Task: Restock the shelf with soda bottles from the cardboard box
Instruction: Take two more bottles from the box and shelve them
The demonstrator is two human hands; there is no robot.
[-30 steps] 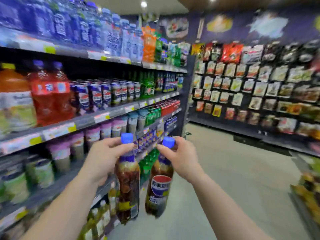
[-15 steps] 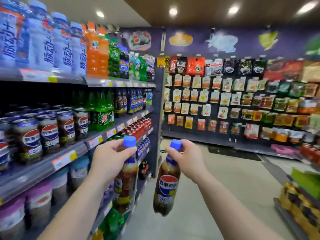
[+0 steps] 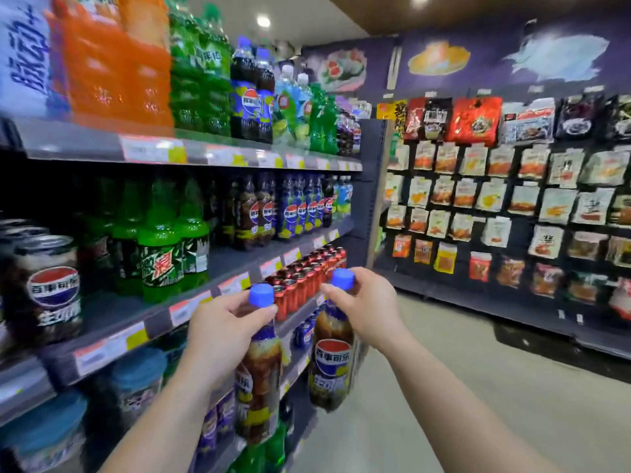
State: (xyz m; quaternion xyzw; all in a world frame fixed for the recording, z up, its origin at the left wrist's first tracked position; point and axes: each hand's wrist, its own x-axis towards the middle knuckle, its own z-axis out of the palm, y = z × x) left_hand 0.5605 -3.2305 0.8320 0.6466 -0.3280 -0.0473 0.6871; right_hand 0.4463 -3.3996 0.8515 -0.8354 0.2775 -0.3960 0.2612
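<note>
To the left of both hands runs the shelf (image 3: 218, 288) of green bottles (image 3: 160, 254) and cola cans. The left hand (image 3: 222, 332) grips the neck of one blue-capped cola bottle (image 3: 259, 380), hanging upright; just to its right, apart, the right hand (image 3: 367, 308) pinches the neck of a second cola bottle (image 3: 333, 367). Snack packets (image 3: 495, 199) hang well beyond the right hand

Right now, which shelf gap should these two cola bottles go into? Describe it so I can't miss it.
Probably this one: on the left-hand drinks rack, find the middle shelf, at about the height of the left hand and right hand. The bare stretch lies between the green soda bottles and the dark cola bottles, whose labels match those held.
</note>
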